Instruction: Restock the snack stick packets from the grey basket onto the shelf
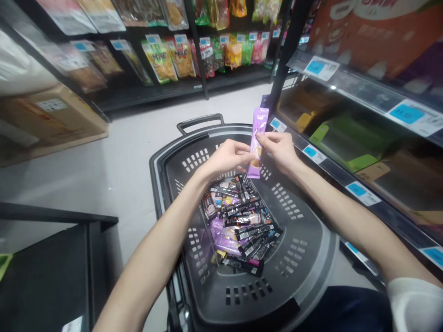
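Toward one o'clock over the dark basket [308, 223], a slim purple sachet [256, 144] is held up nearly upright, its top end tipped slightly toward one o'clock. The left hand [230, 157] comes at it from nine o'clock, its grip closed on the lower half; the right hand [281, 150], at three o'clock, has its grip pinched together on the upper half's edge. Below them, toward the basket's middle, black sachets [242, 219] lie jumbled over purple packets [224, 237]. Judging by the shiny film, the held sachet should be light, fairly flexible and a little slippery; its contents cannot be seen and may be fragile. Its flat end seals or long edges look the safest places to pinch, without squeezing the middle.
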`<action>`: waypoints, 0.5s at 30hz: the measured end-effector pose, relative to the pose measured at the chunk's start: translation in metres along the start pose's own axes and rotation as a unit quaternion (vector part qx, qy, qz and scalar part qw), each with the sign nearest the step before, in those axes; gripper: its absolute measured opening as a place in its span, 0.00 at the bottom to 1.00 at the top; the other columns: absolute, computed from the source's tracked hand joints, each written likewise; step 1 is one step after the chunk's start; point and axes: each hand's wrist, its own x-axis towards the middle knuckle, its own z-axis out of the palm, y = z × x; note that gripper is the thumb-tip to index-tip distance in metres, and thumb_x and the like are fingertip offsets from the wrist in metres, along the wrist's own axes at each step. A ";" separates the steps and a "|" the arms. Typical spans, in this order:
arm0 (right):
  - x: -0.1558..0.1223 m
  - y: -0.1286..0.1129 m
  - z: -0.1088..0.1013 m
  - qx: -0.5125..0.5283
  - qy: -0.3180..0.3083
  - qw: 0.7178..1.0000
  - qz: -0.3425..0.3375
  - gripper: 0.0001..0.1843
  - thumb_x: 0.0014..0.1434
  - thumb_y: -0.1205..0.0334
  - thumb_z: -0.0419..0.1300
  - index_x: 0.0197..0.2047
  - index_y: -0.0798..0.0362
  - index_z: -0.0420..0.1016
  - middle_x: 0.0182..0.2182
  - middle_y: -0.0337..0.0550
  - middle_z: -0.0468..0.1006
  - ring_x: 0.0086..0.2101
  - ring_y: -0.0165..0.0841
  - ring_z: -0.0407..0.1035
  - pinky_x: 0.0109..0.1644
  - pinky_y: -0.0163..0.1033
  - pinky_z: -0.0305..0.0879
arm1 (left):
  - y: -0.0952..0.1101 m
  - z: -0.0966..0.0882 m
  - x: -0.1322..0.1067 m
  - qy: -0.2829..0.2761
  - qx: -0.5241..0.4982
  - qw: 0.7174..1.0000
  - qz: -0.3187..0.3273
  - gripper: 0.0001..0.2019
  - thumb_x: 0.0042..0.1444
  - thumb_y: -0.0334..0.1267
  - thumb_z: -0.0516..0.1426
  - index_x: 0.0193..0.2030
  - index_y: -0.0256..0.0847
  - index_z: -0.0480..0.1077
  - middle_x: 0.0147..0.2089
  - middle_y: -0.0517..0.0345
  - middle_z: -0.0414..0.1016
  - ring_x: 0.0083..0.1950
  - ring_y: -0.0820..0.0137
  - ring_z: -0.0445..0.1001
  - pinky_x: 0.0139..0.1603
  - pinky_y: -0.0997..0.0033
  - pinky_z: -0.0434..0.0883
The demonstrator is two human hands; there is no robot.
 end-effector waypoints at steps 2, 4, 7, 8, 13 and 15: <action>0.000 -0.001 0.001 -0.006 0.003 1.000 -0.003 0.32 0.43 0.30 0.75 0.23 0.54 0.81 0.20 0.37 0.69 0.24 0.26 0.55 0.29 0.35 0.50 | 0.002 0.000 -0.001 0.000 0.005 1.000 -0.004 0.08 0.59 0.36 0.63 0.41 0.32 0.80 0.40 0.48 0.84 0.35 0.75 0.79 0.36 0.75 0.81; 0.000 -0.002 0.002 -0.007 0.006 1.000 -0.004 0.32 0.42 0.30 0.76 0.24 0.54 0.81 0.21 0.37 0.70 0.24 0.26 0.56 0.29 0.35 0.52 | 0.003 0.000 -0.002 -0.003 0.009 1.000 -0.005 0.08 0.60 0.36 0.63 0.39 0.32 0.79 0.40 0.48 0.83 0.34 0.75 0.78 0.37 0.74 0.81; -0.001 -0.003 0.003 -0.005 0.007 1.000 -0.002 0.32 0.41 0.30 0.76 0.24 0.54 0.81 0.21 0.37 0.71 0.24 0.26 0.56 0.28 0.35 0.52 | 0.004 0.002 -0.003 -0.006 0.010 1.000 -0.007 0.07 0.60 0.36 0.62 0.38 0.32 0.79 0.40 0.48 0.83 0.34 0.75 0.78 0.37 0.74 0.81; 0.000 -0.002 0.003 -0.003 0.007 1.000 -0.001 0.31 0.41 0.30 0.76 0.24 0.54 0.81 0.21 0.37 0.71 0.24 0.25 0.56 0.28 0.35 0.51 | 0.004 0.002 -0.003 -0.006 0.009 1.000 -0.008 0.07 0.60 0.36 0.62 0.38 0.32 0.79 0.40 0.48 0.83 0.34 0.75 0.78 0.37 0.74 0.81; 0.001 0.001 0.002 0.034 0.011 0.999 0.028 0.30 0.39 0.35 0.79 0.26 0.54 0.83 0.21 0.37 0.73 0.22 0.24 0.57 0.25 0.34 0.53 | 0.001 0.002 0.000 0.004 0.020 1.000 -0.009 0.09 0.59 0.36 0.62 0.40 0.32 0.80 0.39 0.48 0.83 0.34 0.75 0.78 0.37 0.74 0.81; 0.002 0.002 0.001 0.057 -0.001 0.997 0.056 0.29 0.38 0.37 0.80 0.28 0.54 0.83 0.22 0.38 0.74 0.23 0.25 0.61 0.25 0.34 0.58 | -0.003 0.000 0.002 0.014 0.026 1.000 -0.002 0.10 0.58 0.38 0.63 0.39 0.33 0.81 0.40 0.47 0.84 0.35 0.73 0.79 0.37 0.73 0.81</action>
